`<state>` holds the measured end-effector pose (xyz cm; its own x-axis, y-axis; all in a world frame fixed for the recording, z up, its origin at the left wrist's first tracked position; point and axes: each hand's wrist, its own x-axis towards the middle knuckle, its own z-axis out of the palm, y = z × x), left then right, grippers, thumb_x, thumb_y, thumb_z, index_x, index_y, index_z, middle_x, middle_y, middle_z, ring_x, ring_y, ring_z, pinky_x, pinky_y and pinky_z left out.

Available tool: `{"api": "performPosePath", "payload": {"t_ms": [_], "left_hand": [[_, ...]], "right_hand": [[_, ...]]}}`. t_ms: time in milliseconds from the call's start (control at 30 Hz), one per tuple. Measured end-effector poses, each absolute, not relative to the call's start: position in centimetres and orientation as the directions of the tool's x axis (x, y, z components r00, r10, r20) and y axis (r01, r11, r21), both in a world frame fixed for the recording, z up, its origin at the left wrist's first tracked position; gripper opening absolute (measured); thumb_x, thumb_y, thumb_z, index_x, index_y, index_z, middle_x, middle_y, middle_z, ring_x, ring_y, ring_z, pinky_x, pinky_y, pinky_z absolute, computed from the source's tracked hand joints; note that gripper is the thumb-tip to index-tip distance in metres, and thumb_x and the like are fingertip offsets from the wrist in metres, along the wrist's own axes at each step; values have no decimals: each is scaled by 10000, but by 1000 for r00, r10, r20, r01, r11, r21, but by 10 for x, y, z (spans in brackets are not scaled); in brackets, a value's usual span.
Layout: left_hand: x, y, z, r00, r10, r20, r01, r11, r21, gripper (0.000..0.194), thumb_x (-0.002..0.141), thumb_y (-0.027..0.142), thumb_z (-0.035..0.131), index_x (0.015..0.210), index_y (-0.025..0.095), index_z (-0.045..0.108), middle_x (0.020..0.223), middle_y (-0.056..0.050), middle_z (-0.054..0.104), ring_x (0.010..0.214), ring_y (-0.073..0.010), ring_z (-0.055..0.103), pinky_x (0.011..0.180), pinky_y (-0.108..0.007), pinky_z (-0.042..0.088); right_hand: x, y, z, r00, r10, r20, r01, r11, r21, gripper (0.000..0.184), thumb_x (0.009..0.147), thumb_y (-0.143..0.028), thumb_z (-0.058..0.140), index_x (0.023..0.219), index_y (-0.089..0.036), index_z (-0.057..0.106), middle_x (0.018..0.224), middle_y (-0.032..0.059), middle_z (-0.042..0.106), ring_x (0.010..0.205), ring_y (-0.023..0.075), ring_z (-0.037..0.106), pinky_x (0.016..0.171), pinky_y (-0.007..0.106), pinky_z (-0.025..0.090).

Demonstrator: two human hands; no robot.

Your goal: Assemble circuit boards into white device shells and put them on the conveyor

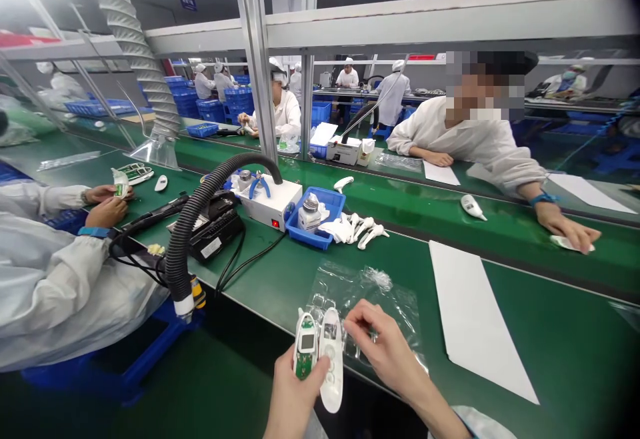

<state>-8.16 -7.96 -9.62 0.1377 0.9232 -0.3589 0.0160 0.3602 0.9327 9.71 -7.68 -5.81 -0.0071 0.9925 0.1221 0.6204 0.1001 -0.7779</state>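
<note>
Holding 2 white casing halves [331, 359] in left hand [294, 396], right hand [385, 352] beside

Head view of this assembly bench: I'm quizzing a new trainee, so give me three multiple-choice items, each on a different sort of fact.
1. Where is the blue tray?
A) Beside the white bench unit
B) Under the bench
C) On the floor

2. What colour is the circuit board?
A) Red
B) Green
C) Black

3. How is that board in the left hand?
A) Bagged
B) Covered
C) Exposed

1: A, the tray sits next to the unit.
2: B, green shows below its display.
3: C, its face shows uncovered.
</note>
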Motion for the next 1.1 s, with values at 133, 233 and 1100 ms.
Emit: {"api": "performPosePath", "payload": {"t_ms": [133,233,1100], "left_hand": [[-79,-82,-101,188,922,-338,42,336,941,276,700,374,715,780,115,665,640,-21,606,578,-121,447,555,-226,402],[-77,-84,-104,186,924,-334,30,334,942,278,695,373,719,772,113,659,634,-23,599,576,-119,436,554,-226,400],[-99,-90,-96,-12,954,-300,-121,296,948,392,619,450,787,797,117,682,583,-15,578,517,-111,445,470,-209,363]], "right_hand": [[91,-80,-53,-58,997,54,633,79,-770,246,955,-314,430,741,-207,488,743,-26,509,718,147,475,851,347,330],[92,-80,-56,-58,998,38,631,66,-773,245,953,-310,429,736,-207,477,752,-22,519,727,150,475,841,342,332],[14,-93,-89,38,987,-157,-170,-148,-974,336,847,-516,575,834,-180,560,768,30,615,728,176,588,668,276,472]]}}
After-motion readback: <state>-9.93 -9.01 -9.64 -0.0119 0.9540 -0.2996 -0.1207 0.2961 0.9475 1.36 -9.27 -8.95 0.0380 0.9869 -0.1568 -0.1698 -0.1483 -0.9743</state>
